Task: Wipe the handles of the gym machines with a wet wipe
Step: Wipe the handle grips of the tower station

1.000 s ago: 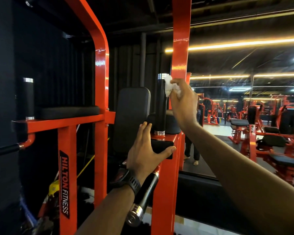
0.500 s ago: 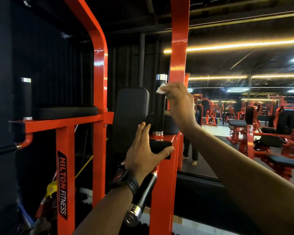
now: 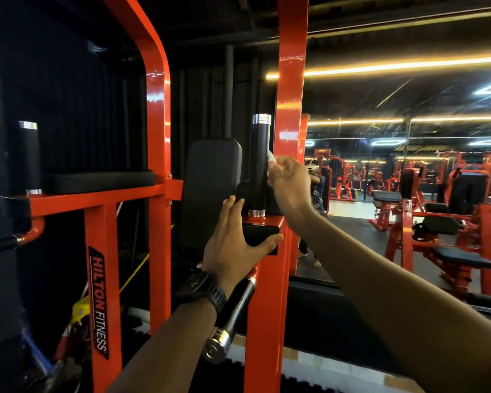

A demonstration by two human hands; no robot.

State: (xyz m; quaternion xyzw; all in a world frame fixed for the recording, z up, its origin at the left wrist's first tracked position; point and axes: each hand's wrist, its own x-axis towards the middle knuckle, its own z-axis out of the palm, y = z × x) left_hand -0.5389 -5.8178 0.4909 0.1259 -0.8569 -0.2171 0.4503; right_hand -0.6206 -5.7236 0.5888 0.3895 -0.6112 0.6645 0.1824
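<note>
An upright black handle (image 3: 260, 154) with chrome ends stands on the right arm of a red gym machine. My right hand (image 3: 287, 182) pinches a white wet wipe (image 3: 270, 158) against the right side of this handle, about halfway down. My left hand (image 3: 233, 245) rests on the black end cap (image 3: 262, 235) of that arm, fingers straight, thumb spread under it. A second upright handle (image 3: 29, 157) stands on the machine's left arm. A lower black handle (image 3: 230, 316) slants toward me below my left wrist.
The red frame (image 3: 158, 137) and the black back pad (image 3: 210, 191) fill the middle. On the right a wall mirror (image 3: 408, 180) shows more red machines and benches. A yellow item (image 3: 81, 307) lies low at the left.
My right hand has slid the wipe down the upright handle, from its chrome top to about mid-height. My left hand has stayed on the arm's end.
</note>
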